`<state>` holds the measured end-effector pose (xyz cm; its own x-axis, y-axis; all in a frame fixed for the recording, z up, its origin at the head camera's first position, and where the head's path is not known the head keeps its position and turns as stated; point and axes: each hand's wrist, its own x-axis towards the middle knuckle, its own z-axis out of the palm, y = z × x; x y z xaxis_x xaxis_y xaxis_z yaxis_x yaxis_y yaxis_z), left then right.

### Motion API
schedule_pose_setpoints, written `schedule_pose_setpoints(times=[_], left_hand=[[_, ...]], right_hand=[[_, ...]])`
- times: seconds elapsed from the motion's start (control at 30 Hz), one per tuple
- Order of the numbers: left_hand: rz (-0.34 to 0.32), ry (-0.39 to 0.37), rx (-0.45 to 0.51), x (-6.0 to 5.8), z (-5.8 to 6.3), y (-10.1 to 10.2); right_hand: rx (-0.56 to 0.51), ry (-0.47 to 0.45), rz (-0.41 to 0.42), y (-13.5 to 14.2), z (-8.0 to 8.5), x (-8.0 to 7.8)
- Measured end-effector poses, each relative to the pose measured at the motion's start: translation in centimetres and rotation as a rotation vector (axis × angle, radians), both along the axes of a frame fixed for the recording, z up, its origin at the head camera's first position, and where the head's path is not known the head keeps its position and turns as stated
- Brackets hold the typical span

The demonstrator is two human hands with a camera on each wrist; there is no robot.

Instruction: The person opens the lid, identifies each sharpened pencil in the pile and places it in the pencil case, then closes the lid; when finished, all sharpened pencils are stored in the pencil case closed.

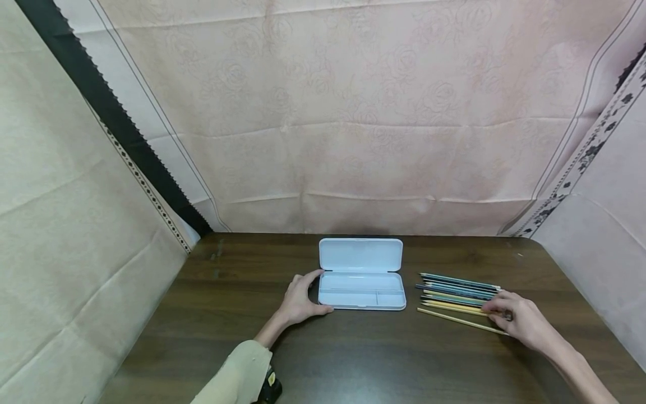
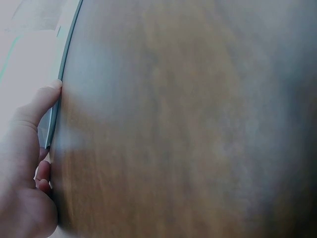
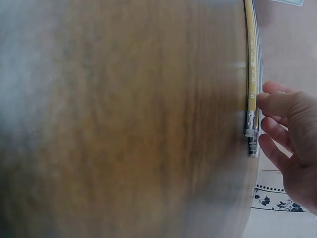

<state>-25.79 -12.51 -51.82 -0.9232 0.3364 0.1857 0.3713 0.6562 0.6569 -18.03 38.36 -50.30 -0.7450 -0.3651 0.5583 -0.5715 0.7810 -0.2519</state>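
Observation:
A pale blue pencil case [image 1: 361, 291] lies with its lid [image 1: 361, 254] raised behind the compartments, and nothing shows inside it. My left hand [image 1: 299, 301] holds the case's left side, thumb at the front corner and fingers near the hinge. In the left wrist view, the left thumb [image 2: 45, 99] presses the case's edge. To the right lies a row of pencils [image 1: 454, 292], dark, teal and yellow, tips pointing left. My right hand [image 1: 517, 318] pinches at the eraser end of a yellow pencil [image 3: 251, 64]. One yellow pencil [image 1: 454, 319] lies slightly apart, nearest the front.
Everything rests on a dark brown wooden table [image 1: 353, 359]. Patterned cloth [image 1: 353, 123] hangs behind the table's far edge, with more cloth along the left and right sides. A black strap or device [image 1: 271, 387] is on the left wrist.

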Motion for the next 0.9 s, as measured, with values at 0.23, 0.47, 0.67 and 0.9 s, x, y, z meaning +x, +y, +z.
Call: schedule_pose_setpoints(times=[0.23, 0.47, 0.67, 0.9], left_hand=[[-0.001, -0.002, -0.005, -0.06, 0.04, 0.01], [-0.004, 0.002, -0.010, -0.16, -0.01, 0.00], [-0.004, 0.002, -0.008, -0.09, 0.00, -0.02], [-0.005, 0.000, -0.001, -0.06, 0.01, -0.03]], right_hand=[[0.022, 0.029, -0.015, 0.07, -0.06, 0.01], [0.034, 0.004, -0.007, -0.02, -0.01, -0.16], [0.045, -0.018, -0.002, -0.15, 0.10, -0.14], [0.041, -0.015, 0.036, -0.12, 0.22, -0.28]])
